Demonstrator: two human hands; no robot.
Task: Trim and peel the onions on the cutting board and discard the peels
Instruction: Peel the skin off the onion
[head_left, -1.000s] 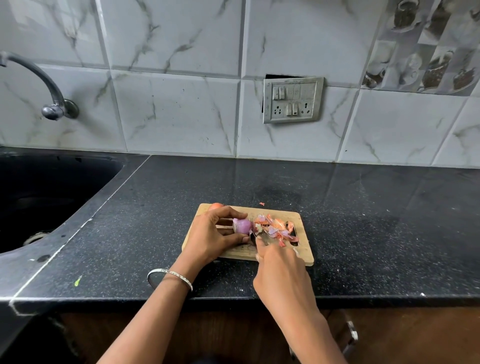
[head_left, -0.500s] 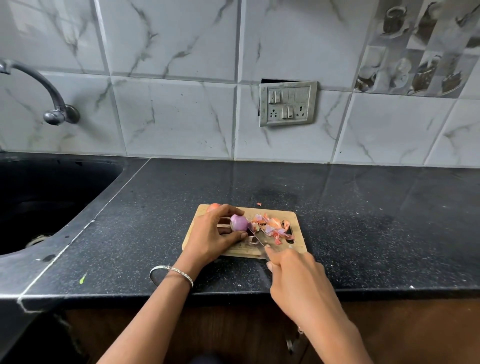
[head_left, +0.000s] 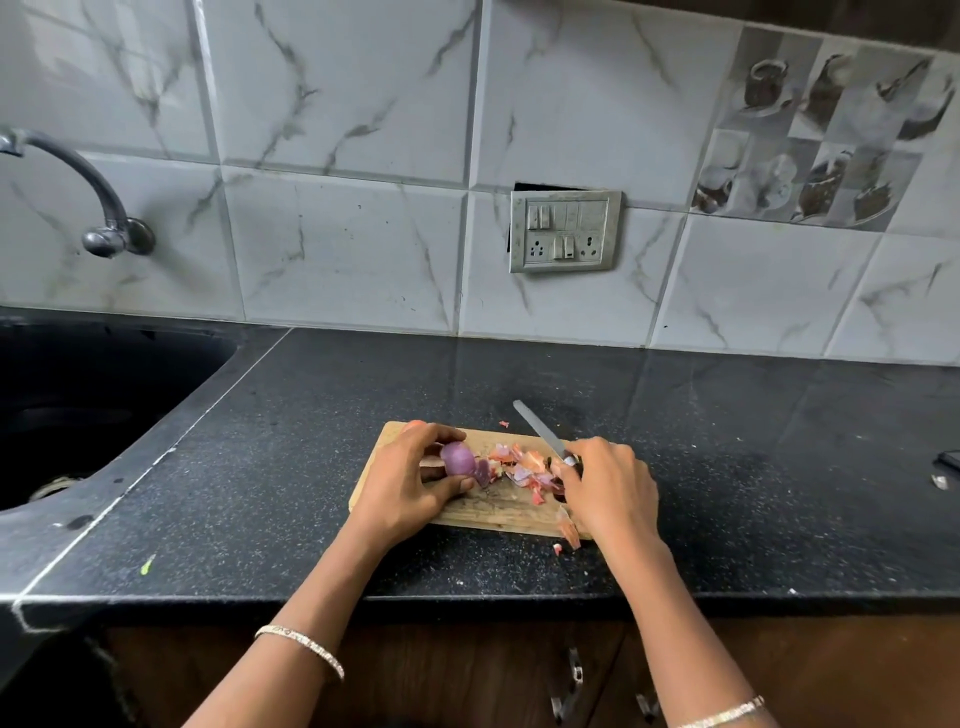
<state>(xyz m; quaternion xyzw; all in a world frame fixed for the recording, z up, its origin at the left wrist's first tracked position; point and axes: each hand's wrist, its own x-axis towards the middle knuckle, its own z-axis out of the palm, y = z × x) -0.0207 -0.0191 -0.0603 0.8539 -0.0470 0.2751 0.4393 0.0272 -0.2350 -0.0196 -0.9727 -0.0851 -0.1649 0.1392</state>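
Note:
A small wooden cutting board (head_left: 496, 512) lies on the black counter. My left hand (head_left: 402, 480) grips a peeled purple onion (head_left: 457, 458) on the board's left half. A second, orange-skinned onion (head_left: 414, 424) peeks out behind my left fingers. A heap of pink and orange peels (head_left: 524, 470) covers the board's right half. My right hand (head_left: 608, 486) holds a knife (head_left: 540, 431) by the handle, its blade pointing up and away to the left, clear of the onion.
A black sink (head_left: 78, 410) with a tap (head_left: 98, 208) is on the left. A few peel scraps (head_left: 567, 535) lie off the board's front right corner. A dark object (head_left: 948, 462) sits at the far right edge. Tiled wall with a switch plate (head_left: 565, 231) stands behind.
My right hand has swung from in front of the board to its right side, lifting the knife blade off the onion and pointing it away. The left hand keeps its grip on the onion.

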